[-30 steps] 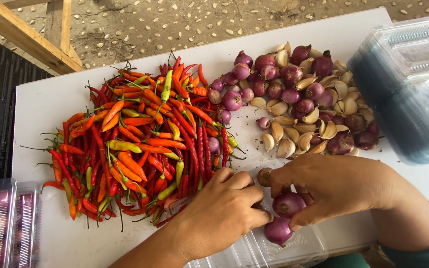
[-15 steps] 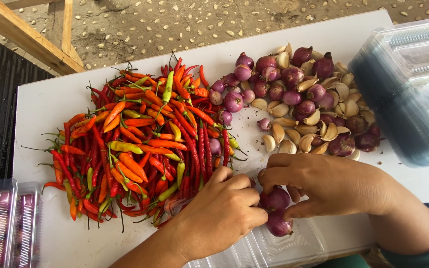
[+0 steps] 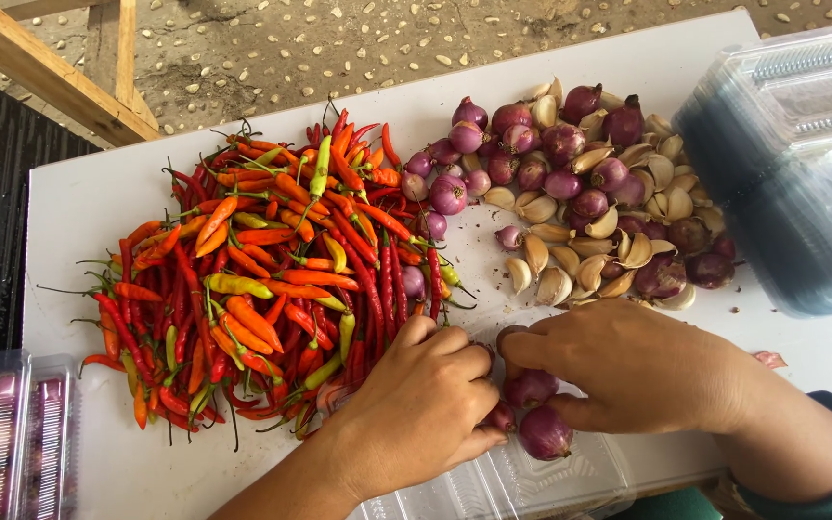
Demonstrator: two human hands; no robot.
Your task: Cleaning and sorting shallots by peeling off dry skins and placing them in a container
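The left hand [image 3: 421,409] is curled shut on small purple shallots [image 3: 543,432]. The right hand [image 3: 628,371] pinches one too, near the chili pile [image 3: 262,279] on the white table [image 3: 89,202].

few purple shallots [image 3: 534,412] bunched at near table edge – round, glossy skin, papery tips. biggest one [image 3: 544,433] sits lowest, partly over clear plastic container [image 3: 493,486], thumb of right hand [image 3: 628,371] touching it. another [image 3: 530,387] tucked under right palm, smaller one [image 3: 503,416] pressed against left hand [image 3: 426,404]. both hands curled over them – well apart from main shallot heap.
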